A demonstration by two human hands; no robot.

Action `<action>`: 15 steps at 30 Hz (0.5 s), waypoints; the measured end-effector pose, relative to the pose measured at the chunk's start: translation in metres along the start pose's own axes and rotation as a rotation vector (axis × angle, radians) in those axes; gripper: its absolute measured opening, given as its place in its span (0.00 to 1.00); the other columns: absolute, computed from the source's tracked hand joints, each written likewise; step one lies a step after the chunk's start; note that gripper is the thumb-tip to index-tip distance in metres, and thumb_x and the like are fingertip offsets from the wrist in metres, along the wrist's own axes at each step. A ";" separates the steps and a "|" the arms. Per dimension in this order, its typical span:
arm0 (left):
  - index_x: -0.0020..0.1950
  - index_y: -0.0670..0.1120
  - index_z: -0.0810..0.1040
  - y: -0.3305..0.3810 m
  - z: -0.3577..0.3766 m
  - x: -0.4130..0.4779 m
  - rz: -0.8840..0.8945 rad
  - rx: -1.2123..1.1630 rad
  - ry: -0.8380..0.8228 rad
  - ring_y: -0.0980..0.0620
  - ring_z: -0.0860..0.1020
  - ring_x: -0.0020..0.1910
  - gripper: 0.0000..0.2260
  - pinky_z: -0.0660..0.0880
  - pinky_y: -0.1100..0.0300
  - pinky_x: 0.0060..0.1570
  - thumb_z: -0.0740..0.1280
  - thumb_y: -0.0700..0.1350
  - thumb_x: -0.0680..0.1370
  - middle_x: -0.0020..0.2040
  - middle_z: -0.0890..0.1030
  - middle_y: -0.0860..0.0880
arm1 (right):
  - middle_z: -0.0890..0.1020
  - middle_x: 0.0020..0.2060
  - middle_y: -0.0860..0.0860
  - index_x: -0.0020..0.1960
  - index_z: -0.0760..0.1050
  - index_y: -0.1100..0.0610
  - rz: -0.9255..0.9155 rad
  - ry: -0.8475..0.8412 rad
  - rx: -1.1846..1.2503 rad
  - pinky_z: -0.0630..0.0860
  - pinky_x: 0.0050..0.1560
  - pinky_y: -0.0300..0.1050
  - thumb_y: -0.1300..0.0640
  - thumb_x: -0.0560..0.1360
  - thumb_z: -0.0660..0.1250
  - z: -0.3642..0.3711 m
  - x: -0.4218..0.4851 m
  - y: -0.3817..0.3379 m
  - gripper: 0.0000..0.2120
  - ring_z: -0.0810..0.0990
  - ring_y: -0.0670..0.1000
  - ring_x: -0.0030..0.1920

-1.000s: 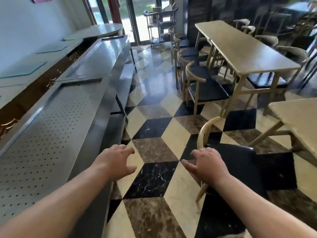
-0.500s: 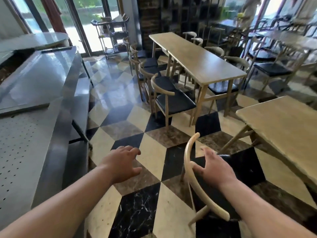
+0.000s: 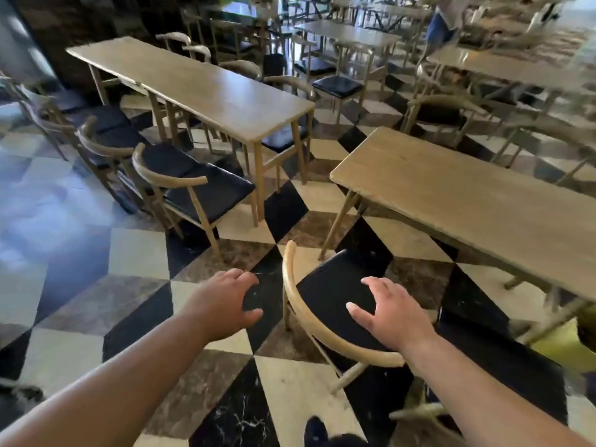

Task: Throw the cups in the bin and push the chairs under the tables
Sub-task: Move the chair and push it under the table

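A wooden chair [image 3: 325, 327] with a curved backrest and black seat stands pulled out from the near wooden table [image 3: 477, 201], which lies to its right. My left hand [image 3: 225, 301] hovers open just left of the backrest, fingers spread, holding nothing. My right hand [image 3: 390, 312] hovers open over the black seat, past the backrest rail, not gripping it. No cups or bin are in view.
A long wooden table [image 3: 200, 88] stands further back with several black-seated chairs [image 3: 193, 185] pulled out along its left side. More tables and chairs fill the room at the back right. The floor is checkered marble. My shoe [image 3: 317, 430] shows at the bottom.
The view has swung right, away from the steel counter, toward the tables. The near chair now sits between my hands, and my right hand has moved out over its seat.
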State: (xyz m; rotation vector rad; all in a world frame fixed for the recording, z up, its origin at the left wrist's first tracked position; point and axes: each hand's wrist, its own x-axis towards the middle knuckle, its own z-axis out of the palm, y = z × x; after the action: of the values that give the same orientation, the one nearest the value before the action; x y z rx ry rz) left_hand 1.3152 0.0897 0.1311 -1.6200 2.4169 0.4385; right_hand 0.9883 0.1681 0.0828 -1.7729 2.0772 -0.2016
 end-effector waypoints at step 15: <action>0.82 0.57 0.65 0.011 0.058 0.201 0.293 0.191 -0.295 0.48 0.68 0.77 0.32 0.73 0.49 0.73 0.69 0.63 0.81 0.81 0.68 0.53 | 0.70 0.77 0.49 0.83 0.60 0.49 0.228 -0.247 0.099 0.69 0.71 0.49 0.31 0.84 0.57 0.112 0.086 0.052 0.34 0.67 0.53 0.75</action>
State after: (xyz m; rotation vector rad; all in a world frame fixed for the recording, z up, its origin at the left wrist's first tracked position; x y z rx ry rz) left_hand 1.2283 -0.0603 0.0133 -1.0471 2.3861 0.4410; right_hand 0.9745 0.1103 -0.0556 -1.4113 2.0303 -0.0183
